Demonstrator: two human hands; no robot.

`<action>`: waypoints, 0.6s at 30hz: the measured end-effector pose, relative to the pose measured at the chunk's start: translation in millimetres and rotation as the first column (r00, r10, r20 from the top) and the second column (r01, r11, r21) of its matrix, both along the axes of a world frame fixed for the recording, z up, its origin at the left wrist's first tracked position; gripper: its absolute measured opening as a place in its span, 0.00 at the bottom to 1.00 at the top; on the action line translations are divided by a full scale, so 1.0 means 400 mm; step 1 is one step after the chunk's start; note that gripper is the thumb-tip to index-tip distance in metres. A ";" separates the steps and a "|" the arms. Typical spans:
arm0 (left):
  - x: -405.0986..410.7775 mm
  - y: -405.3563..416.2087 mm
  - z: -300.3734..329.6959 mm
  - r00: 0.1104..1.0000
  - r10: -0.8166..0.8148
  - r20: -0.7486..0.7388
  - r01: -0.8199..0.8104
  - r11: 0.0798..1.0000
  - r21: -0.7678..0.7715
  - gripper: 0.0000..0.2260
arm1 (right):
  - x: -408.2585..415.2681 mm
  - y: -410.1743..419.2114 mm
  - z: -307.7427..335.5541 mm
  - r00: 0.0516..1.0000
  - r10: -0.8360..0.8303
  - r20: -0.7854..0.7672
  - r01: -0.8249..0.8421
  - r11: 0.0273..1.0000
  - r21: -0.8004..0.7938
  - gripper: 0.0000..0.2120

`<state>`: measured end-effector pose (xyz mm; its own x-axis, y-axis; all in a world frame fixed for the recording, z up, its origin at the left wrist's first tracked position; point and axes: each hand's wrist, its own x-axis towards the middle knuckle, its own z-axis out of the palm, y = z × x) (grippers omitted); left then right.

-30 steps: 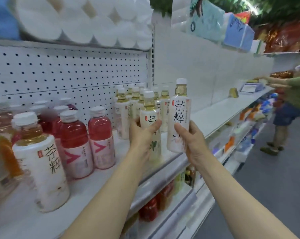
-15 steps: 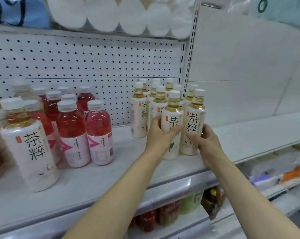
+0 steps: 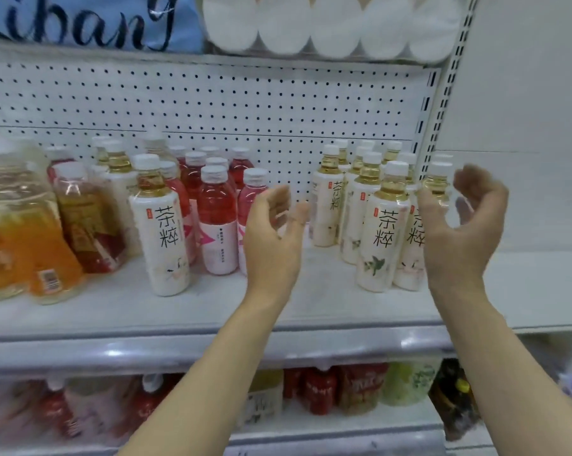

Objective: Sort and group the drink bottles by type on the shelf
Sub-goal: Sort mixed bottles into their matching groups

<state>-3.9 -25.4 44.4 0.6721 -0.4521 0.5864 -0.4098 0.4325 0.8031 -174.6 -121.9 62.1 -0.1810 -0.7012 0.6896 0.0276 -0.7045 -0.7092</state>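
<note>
Both hands hang in front of the shelf [image 3: 311, 311] with fingers loosely curled and nothing in them. The left hand [image 3: 273, 238] sits at centre frame, in the gap between the two bottle groups, touching none. The right hand [image 3: 465, 232] is at right of centre, palm turned toward the tea group [image 3: 373, 205]; its thumb overlaps the rightmost front bottle in the picture, and I cannot tell whether they touch.

The tea group stands upright at centre right: white-labelled bottles with white caps and pale yellow liquid, packed close in rows running back to the pegboard [image 3: 212, 103]. Its front bottle [image 3: 381, 235] stands near the shelf edge.

Left of centre, a lone tea bottle [image 3: 164, 235] of the same kind stands upright in front of the red bottles [image 3: 217, 218], which cluster behind and to its right. More tea-type bottles show behind it, mixed among the red ones. At far left stand an amber bottle [image 3: 87, 222] and a blurred orange bottle [image 3: 18, 238].

Paper rolls [image 3: 327, 24] line the upper shelf. Red and green packs, blurred, fill the lower shelf [image 3: 343, 432].
</note>
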 end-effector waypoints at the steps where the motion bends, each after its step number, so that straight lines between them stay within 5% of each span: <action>1: 0.021 0.026 0.000 0.997 0.080 0.009 -0.080 0.995 -0.051 0.15 | 0.036 0.023 0.013 0.997 0.083 -0.010 -0.083 0.996 -0.041 0.23; 4: 0.088 0.102 -0.014 0.937 0.348 -0.017 -0.347 0.929 -0.130 0.18 | 0.161 0.070 0.018 0.928 0.338 -0.153 -0.336 0.941 0.039 0.25; 8: 0.203 0.186 -0.045 0.842 0.522 -0.138 -0.532 0.845 -0.051 0.31 | 0.315 0.079 -0.021 0.751 0.537 -0.384 -0.414 0.836 0.360 0.40; 12: 0.322 0.225 -0.084 0.908 0.388 -0.158 -0.343 0.905 0.250 0.36 | 0.421 0.068 -0.054 0.717 0.585 -0.379 -0.422 0.797 0.432 0.39; 18: 0.380 0.248 -0.112 0.953 0.213 -0.216 -0.112 0.908 0.403 0.25 | 0.474 0.001 -0.090 0.801 0.510 -0.313 -0.382 0.839 0.389 0.37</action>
